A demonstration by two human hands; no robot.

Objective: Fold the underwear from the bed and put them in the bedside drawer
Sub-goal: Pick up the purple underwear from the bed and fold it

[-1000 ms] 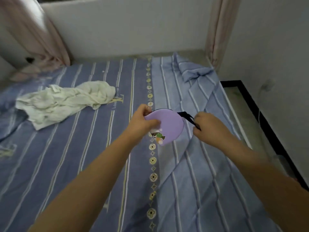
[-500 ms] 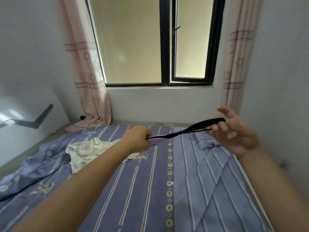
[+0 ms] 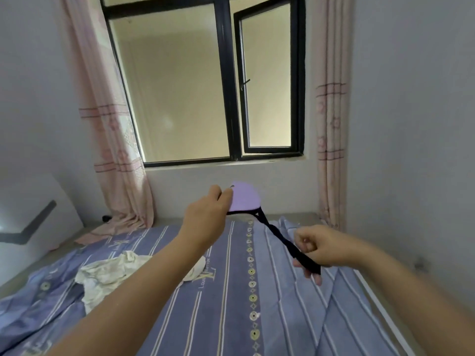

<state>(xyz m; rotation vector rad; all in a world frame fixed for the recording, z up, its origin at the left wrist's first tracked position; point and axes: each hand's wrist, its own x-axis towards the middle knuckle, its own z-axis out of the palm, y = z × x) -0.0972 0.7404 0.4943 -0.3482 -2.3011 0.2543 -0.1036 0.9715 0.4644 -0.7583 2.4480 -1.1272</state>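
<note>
I hold a piece of purple underwear with a black strap in the air above the bed. My left hand pinches the purple panel at its left edge, raised in front of the wall under the window. My right hand is lower and to the right, closed on the black strap, which runs taut from the panel down to it. A crumpled white garment lies on the striped blue sheet at the left, partly behind my left forearm. No bedside drawer is in view.
A black-framed window with pink curtains fills the far wall. A white wall runs close along the bed's right side. A white board with a grey mark leans at the left. The sheet is rumpled at the far right.
My view stays raised toward the window. My left hand has lifted and the purple panel now shows face-on. My right hand has dropped lower, pulling the black strap down to the right.
</note>
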